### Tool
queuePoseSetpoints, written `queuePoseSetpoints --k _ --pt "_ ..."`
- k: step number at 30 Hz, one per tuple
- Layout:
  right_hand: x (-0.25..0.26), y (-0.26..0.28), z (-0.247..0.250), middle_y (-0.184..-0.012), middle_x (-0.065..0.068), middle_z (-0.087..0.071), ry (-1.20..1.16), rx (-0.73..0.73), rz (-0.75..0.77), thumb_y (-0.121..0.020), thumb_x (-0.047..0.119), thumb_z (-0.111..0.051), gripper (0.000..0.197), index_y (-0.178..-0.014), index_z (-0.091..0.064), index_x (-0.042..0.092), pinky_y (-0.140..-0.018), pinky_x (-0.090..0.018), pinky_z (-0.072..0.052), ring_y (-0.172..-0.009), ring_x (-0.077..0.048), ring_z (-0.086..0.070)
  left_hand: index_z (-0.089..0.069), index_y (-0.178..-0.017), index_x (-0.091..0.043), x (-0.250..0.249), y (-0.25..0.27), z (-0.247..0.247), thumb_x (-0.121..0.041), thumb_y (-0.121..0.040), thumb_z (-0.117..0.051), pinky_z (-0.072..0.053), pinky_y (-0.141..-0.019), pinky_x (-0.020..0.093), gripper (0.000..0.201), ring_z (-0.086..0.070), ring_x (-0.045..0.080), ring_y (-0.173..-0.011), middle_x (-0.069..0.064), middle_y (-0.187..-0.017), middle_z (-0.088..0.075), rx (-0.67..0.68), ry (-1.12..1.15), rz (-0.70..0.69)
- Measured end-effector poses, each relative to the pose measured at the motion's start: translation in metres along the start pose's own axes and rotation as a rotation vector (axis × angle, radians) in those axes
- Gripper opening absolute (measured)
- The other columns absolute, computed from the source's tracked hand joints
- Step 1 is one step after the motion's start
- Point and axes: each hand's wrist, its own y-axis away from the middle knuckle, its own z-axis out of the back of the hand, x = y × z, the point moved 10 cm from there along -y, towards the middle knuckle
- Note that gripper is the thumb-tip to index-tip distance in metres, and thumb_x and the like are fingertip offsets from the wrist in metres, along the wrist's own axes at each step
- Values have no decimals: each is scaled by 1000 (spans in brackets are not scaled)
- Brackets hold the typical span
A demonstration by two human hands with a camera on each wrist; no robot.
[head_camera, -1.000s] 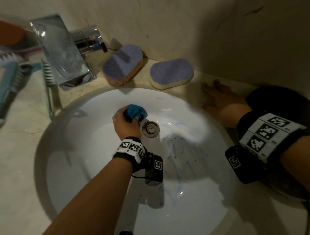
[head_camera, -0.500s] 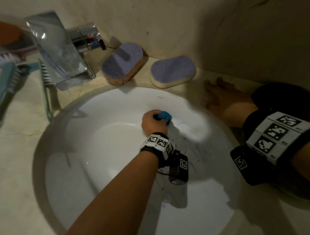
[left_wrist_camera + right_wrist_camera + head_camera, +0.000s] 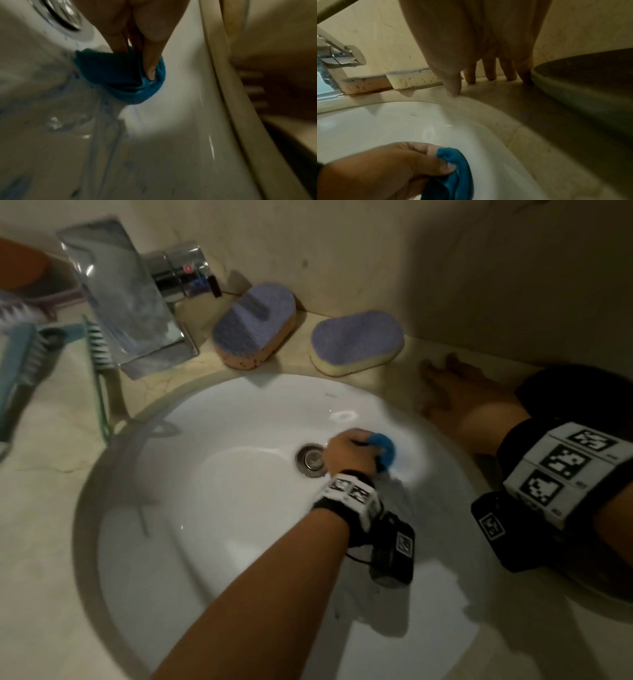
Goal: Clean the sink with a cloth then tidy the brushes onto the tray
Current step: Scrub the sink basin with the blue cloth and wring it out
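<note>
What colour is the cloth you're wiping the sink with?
Blue, a teal shade. The cloth shows best in the left wrist view.

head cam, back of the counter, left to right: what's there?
Brushes → faucet → orange-based sponge → cream-based sponge → right hand, fingers flat on the counter.

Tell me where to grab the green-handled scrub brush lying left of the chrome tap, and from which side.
Grip the green-handled scrub brush by its long thin handle, the end nearest the white sink rim, coming from above. It lies flat on the beige stone counter with its bristle head at the far end beside the chrome tap, so the near handle looks freest.
</note>
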Motion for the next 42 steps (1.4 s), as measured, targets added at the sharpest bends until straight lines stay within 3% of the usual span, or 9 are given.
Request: queuePoseSetpoints --k 3,8,14,21,26,29,32,35,42 --pt "0 0 1 -159 -4 0 5 8 -3 -95 42 -41 65 -149 -6 33 -115 -47 -20 -145 -33 -9 -74 -88 -10 -4 5 -8 -2 -70 -75 -54 -73 23 20 -62 14 -78 2 -85 -69 49 -28 -54" --pt "2 3 1 -159 -7 -1 -14 -14 11 -95 41 -42 64 -149 -10 30 -116 -46 -19 -145 -35 -8 -73 -86 -13 -13 -14 58 -5 -74 -73 -56 -80 28 15 -66 20 -83 6 -92 -72 -269 112 -64" --pt "1 0 0 -159 -8 -2 4 -17 -1 -96 39 -41 64 -149 -8 29 -116 -45 -17 -144 -36 -9 -73 -81 -17 6 32 -41 -1 -66 -74 -58 -76 27 22 -66 17 -82 -1 -84 -71 114 -25 -50" --pt "1 0 0 -159 -6 0 -5 0 -9 -95 41 -42 66 -150 -7 30 -116 -47 -18 -144 -36 -7 -72 -82 -14 -19 -6 37 -5 -72 -75 -58 -76 32 14 -67 21 -79 8 -88 -73 -190 118 -90" --pt "0 0 0 -159 -7 0 -21 -31 -13 -95 39 -43 65 -149 -8 31 -116 -45 -17 -144 -36 -8 -71 -77 -20 4 40 -44 1 -71 -71 -57 -82 31 22 -66 18 -85 -2 -83 -69 118 14 -17" --pt "0 1 0 -159 -6 0 -18 -29 -18 -95 40 -42 64 -149 -8 32 -116 -46 -17 -144 -37 -7 -73 -83 -16 7 44 -53 0 -72 -72 -57 -85 36 19 -67 19 -89 1 -90 -72 159 -16 -19" --pt "1 0 0 -159 -6 0 -19 -21 -17 -95 42 -43 65 -149 -8 32 -116 -47 -17 -144 -37 -8 -72 -79 -18 -20 22 -8 -4 -71 -72 -59 -78 37 16 -69 22 -82 3 -85 -73 -10 61 -80" --pt "2 1 -1 -159 -5 1 -28 -11 -9 -95 42 -43 65 -149 -8 32 -116 -46 -16 -145 -36 -6 -67 -75 -20 -36 11 31 -6 -73 -74 -58 -71 26 16 -65 15 -73 -4 -76 -67 -164 121 -156" --pt "1 0 3 -159 -10 -2 -25 -46 10 -95 40 -44 65 -149 -10 30 -117 -43 -15 -144 -36 -8 -62 -64 -26 7 52 -63 1 -67 -74 -54 -90 38 30 -66 24 -92 0 -95 -67 257 -57 -194"
